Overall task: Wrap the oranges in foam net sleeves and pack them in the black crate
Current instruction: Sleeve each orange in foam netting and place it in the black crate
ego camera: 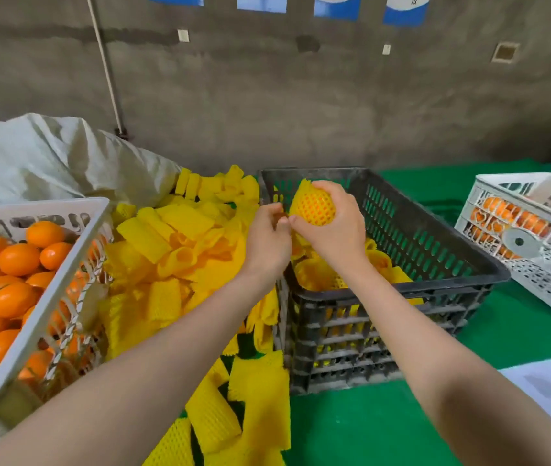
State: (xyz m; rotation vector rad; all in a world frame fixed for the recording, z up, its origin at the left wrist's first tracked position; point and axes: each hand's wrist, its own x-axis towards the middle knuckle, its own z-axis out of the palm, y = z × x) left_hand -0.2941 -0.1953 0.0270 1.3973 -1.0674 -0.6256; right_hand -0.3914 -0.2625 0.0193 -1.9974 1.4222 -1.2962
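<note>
sleeved orange (312, 206): dead centre of the frame, held in the air over the back-left part of the black crate (413, 227); not touching the walls; yellow net already round it, so the wrap looks pretty much done

right hand (332, 230): clamped on the sleeved orange from the right and top; fingers (327, 189) curled over it, thumb coming in low on the left

left hand (269, 238): just left of the fruit, up against the right thumb; fingertips bunched at the net's edge; maybe pinching the net, honestly can't tell from this angle

long axis: spare net tail pokes toward the upper left, so the sleeve runs roughly upper left to lower right

the bit that matters: crate floor sits straight below the fruit, with wrapped fruit (321, 274) already lying down there; right hand does the carrying, so nearer by default; guessing a plain lower-and-let-go, leaving the left hand to go leftwards for the next one

supply: loose sleeves (180, 237) heaped left of centre, right beside the black crate, spilling to the bottom edge; bare oranges (8, 264) in the white crate (32, 206) at far left, nearer the left hand

also around: pale sack (59, 156) upper left; second white crate (536, 264) with oranges at far right; green table (368, 425) under everything

watch out: probably that loose tail snagging the crate's slotted wall on the way down
</note>
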